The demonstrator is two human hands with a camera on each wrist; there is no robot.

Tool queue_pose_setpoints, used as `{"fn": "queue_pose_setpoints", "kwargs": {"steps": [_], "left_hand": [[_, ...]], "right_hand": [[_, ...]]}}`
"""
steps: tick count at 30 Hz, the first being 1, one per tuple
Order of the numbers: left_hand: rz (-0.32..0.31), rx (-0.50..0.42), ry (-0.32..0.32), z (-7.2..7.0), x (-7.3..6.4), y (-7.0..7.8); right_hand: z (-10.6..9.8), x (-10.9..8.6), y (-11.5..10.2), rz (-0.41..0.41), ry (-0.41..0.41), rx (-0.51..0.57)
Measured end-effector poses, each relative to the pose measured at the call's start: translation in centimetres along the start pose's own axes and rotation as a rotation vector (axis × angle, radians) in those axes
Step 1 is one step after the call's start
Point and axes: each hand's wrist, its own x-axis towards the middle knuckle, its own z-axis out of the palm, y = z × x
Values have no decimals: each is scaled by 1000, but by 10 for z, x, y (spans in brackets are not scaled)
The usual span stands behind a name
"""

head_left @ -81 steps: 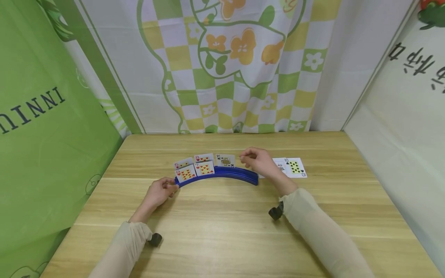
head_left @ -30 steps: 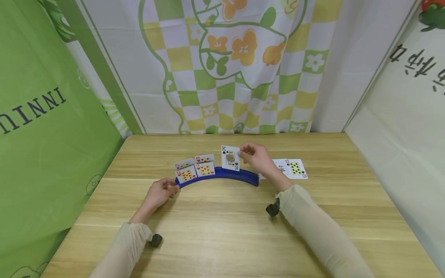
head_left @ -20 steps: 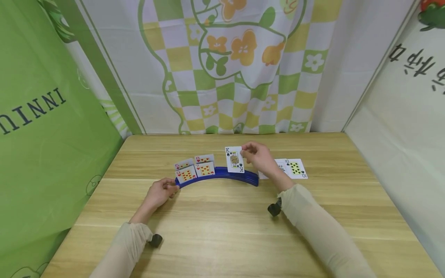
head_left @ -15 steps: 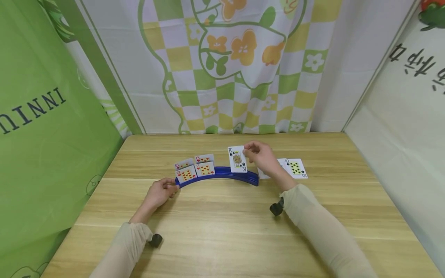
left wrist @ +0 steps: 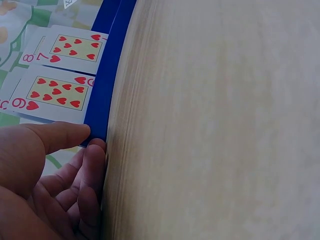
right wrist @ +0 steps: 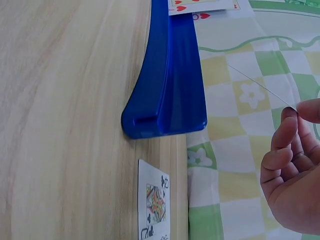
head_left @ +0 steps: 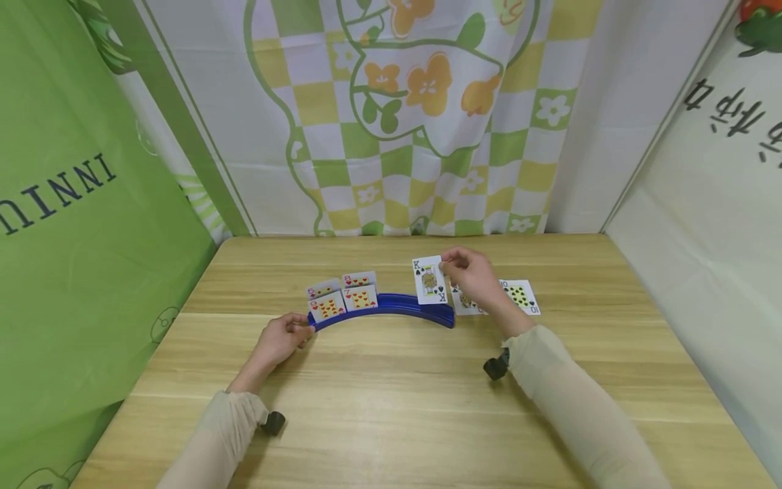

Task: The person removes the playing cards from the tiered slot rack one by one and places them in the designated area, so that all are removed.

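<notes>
A curved blue card holder (head_left: 400,305) stands on the table. My left hand (head_left: 282,339) pinches its left end, the thumb on top and fingertips at the edge in the left wrist view. Upright in the left part are several playing cards, including a nine of hearts (head_left: 328,307), a seven of hearts (head_left: 360,297) and an eight (head_left: 359,278) behind. My right hand (head_left: 473,275) pinches the right edge of a king of spades (head_left: 430,280) above the holder's right part. In the right wrist view that king (right wrist: 262,86) appears edge-on, apart from the holder (right wrist: 182,85).
Face up on the table, right of the holder, lie a ten of spades (head_left: 519,297) and a queen of clubs (right wrist: 156,205), partly covered by my right hand in the head view. A checkered curtain (head_left: 427,170) hangs behind the wooden table (head_left: 379,407).
My right hand has taken hold of the king of spades, which stood lower behind the holder, raised it and carried it right along the holder. The left hand has stayed in place.
</notes>
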Motion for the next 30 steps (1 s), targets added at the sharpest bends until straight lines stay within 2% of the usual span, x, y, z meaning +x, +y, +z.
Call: {"fn": "queue_pose_setpoints", "kwargs": {"steps": [8, 20, 30], "left_hand": [[8, 8, 3, -1, -1, 1], [-5, 22, 6, 0, -1, 1], [-3, 24, 10, 0, 0, 0]], "right_hand": [[-11, -1, 5, 7, 12, -10], [-30, -6, 19, 63, 50, -69], [-41, -8, 21, 52, 74, -53]]}}
